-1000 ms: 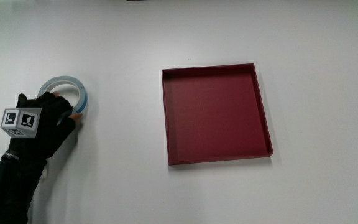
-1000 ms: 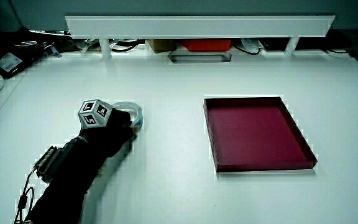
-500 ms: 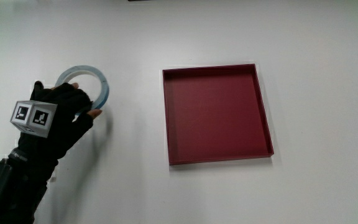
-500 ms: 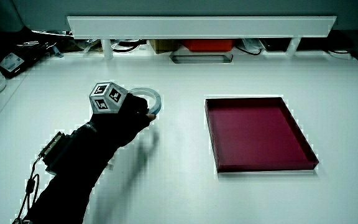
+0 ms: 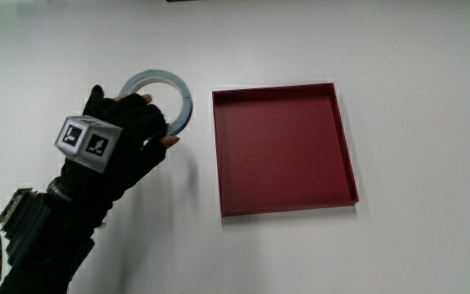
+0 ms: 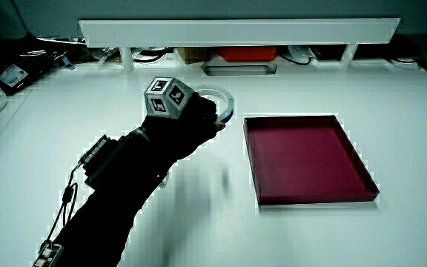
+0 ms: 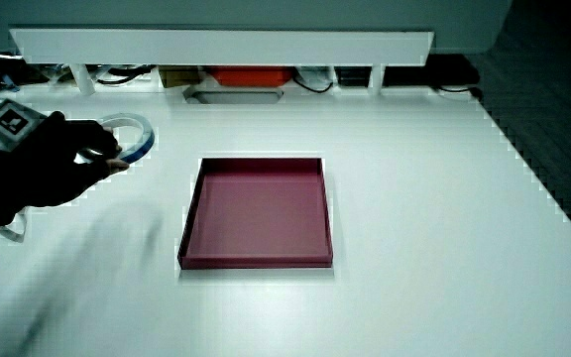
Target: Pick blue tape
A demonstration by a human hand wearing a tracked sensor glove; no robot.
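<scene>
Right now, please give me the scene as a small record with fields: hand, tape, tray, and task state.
hand: the hand is beside the red tray, its fingers closed on the blue tape
blue tape: the blue tape is a pale blue ring held by the hand; its shadow on the table suggests it is lifted
red tray: the red tray is a shallow square tray lying flat on the white table, with nothing in it
task state: the tape is grasped; it is next to the tray, not in it
</scene>
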